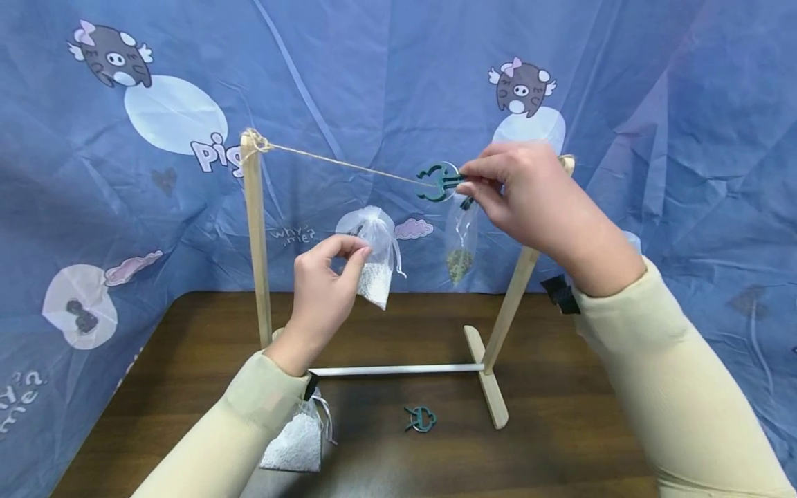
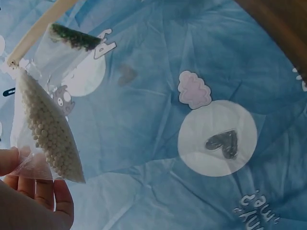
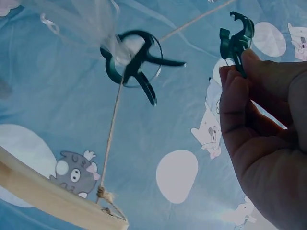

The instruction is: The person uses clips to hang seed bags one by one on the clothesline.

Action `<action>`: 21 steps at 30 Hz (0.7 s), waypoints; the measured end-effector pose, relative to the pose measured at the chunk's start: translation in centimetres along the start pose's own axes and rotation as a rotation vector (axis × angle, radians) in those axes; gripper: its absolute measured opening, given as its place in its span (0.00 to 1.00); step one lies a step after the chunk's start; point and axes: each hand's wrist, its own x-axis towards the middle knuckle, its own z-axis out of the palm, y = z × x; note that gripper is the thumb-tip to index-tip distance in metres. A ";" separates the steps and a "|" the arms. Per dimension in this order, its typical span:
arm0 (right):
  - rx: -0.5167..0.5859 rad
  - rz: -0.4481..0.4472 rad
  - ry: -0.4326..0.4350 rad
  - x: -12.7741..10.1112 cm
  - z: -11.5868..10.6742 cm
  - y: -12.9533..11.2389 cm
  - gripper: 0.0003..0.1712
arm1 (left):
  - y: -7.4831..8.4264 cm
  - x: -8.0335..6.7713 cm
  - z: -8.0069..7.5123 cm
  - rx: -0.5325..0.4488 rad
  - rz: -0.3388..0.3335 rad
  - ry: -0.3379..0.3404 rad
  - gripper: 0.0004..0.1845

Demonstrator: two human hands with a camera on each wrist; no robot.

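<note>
My left hand (image 1: 326, 280) pinches a sheer white drawstring bag (image 1: 376, 282) in the air, below the stretched string (image 1: 336, 161). Small white pellets fill its lower part. Between thumb and fingers, my right hand (image 1: 529, 197) squeezes the handles of a green spring clip (image 1: 438, 182); its jaws are spread, pointing left, and overlap the string in the head view. A second green clip (image 3: 139, 60) grips the string and the gathered neck of another sheer bag. That bag (image 1: 461, 259), with dried green bits at the bottom, hangs below my right hand.
Wooden posts (image 1: 256, 242) hold the string at both ends, joined low by a white rod (image 1: 398, 370). On the brown table (image 1: 548, 429) lie a spare green clip (image 1: 420, 419) and another white-filled bag (image 1: 295, 443), partly behind my left sleeve. Blue printed cloth (image 1: 386, 83) hangs behind.
</note>
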 end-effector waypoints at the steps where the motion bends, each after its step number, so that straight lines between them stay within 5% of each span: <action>1: -0.012 0.014 -0.015 0.3 -0.1 0.1 0.04 | 0.0 0.3 0.1 0.002 0.007 -0.001 0.02; 21: -0.075 0.170 -0.367 4.7 -0.5 1.0 0.11 | -0.5 4.0 2.3 0.029 -0.003 0.000 0.02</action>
